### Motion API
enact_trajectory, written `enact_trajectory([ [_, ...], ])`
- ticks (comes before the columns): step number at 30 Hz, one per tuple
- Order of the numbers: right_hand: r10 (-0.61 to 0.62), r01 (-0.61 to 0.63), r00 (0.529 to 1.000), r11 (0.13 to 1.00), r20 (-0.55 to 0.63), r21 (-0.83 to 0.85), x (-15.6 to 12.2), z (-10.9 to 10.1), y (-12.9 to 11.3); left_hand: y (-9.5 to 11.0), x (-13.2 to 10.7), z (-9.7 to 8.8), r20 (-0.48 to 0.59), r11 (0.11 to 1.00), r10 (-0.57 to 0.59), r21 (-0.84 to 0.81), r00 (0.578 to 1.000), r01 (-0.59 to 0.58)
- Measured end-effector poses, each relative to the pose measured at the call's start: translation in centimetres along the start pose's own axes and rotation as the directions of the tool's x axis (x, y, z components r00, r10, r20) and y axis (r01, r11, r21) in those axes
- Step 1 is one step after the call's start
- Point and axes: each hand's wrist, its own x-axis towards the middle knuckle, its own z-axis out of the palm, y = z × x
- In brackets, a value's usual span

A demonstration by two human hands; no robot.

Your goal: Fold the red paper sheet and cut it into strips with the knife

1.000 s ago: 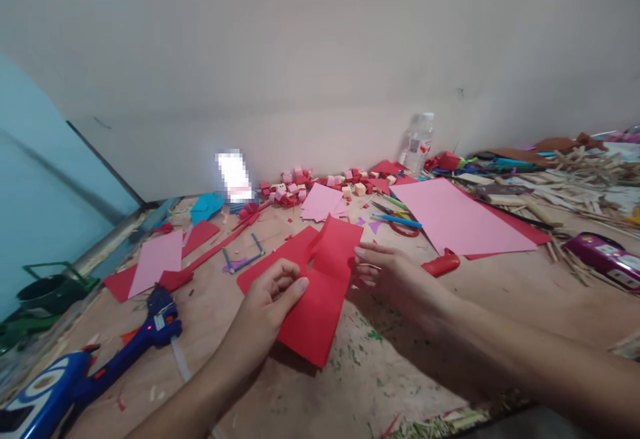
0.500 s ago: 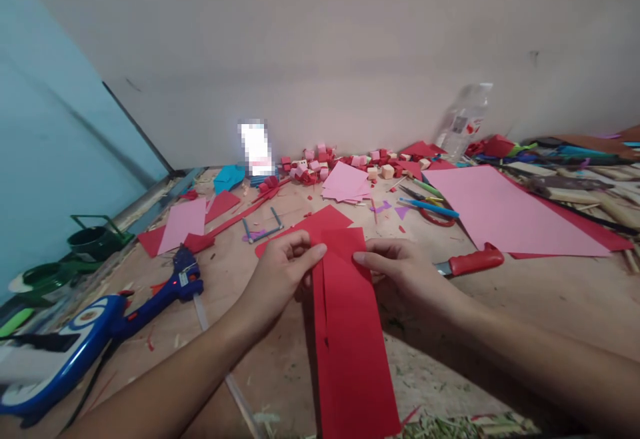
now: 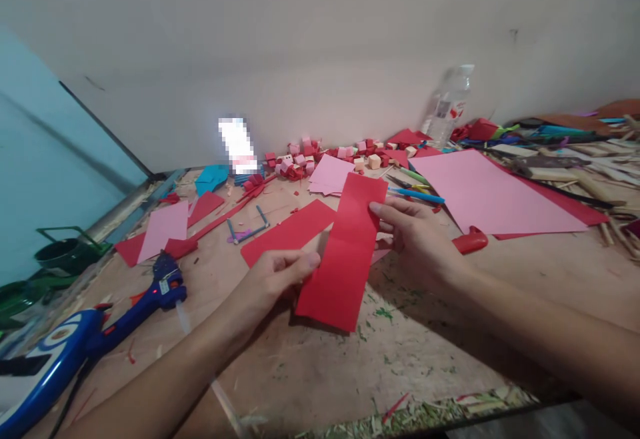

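A creased strip of red paper (image 3: 345,252) is held up above the table, tilted with its top leaning right. My right hand (image 3: 407,225) pinches its right edge near the top, thumb in front and fingers behind. Lower down, my left hand (image 3: 285,269) has its thumb at the strip's left edge, its fingers mostly hidden behind. Another red paper piece (image 3: 285,232) lies flat just beyond my left hand. A bit of pink shows below my right fingers; what it belongs to is hidden.
A blue glue gun (image 3: 167,285) lies left. Pink sheets (image 3: 500,192) are at right, with a red handle (image 3: 471,240) near my right wrist. Small wrapped cubes (image 3: 300,159), a plastic bottle (image 3: 450,105) and a bright phone-like screen (image 3: 237,145) stand along the wall.
The red strip has moved up and away from me, so its lower end now shows. My left hand has slid lower along its edge; my right hand has risen. The view has shifted slightly.
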Motion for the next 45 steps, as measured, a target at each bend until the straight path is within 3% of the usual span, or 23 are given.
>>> enact_trajectory([
  [3,-0.029,0.028,1.000,0.997,0.002,0.069,0.1,-0.2,-0.4,-0.1,-0.2,0.4,-0.064,0.999,0.038,-0.029,0.997,-0.040],
  [6,0.112,-0.132,0.984,0.982,0.138,0.139,-0.3,0.0,0.1,-0.2,-0.1,0.7,-0.162,0.993,0.117,-0.014,0.980,-0.121],
  [8,0.229,-0.253,0.940,0.965,0.255,0.068,-0.8,0.3,0.9,-0.3,0.0,0.8,-0.181,0.987,0.157,0.008,0.971,-0.159],
  [10,0.294,-0.295,0.908,0.955,0.300,-0.041,-1.2,0.7,1.5,-0.3,0.0,0.8,-0.171,0.983,0.181,0.023,0.969,-0.180],
  [12,0.295,-0.287,0.911,0.955,0.287,-0.070,-1.5,1.0,2.0,-0.3,0.0,0.8,-0.177,0.981,0.195,0.055,0.965,-0.188],
  [16,0.207,-0.219,0.946,0.976,0.251,0.021,-1.5,1.1,2.5,-0.4,0.1,0.5,-0.223,0.962,0.266,0.115,0.938,-0.246],
  [24,0.135,-0.138,0.974,0.990,0.183,0.007,-1.2,0.8,3.5,-0.9,0.8,0.1,-0.274,0.947,0.322,0.095,0.906,-0.308],
  [31,0.118,-0.132,0.979,0.988,0.165,0.075,-1.2,1.0,3.3,-1.1,0.7,-0.2,-0.293,0.960,0.278,0.048,0.915,-0.276],
  [38,0.086,-0.100,0.983,0.992,0.165,0.081,-1.1,0.9,3.4,-0.9,0.6,0.0,-0.177,0.979,0.202,0.038,0.963,-0.198],
  [45,0.055,-0.059,0.996,0.997,0.072,0.051,-0.8,0.4,3.2,-1.1,0.8,-0.2,-0.281,0.971,0.231,0.011,0.931,-0.238],
])
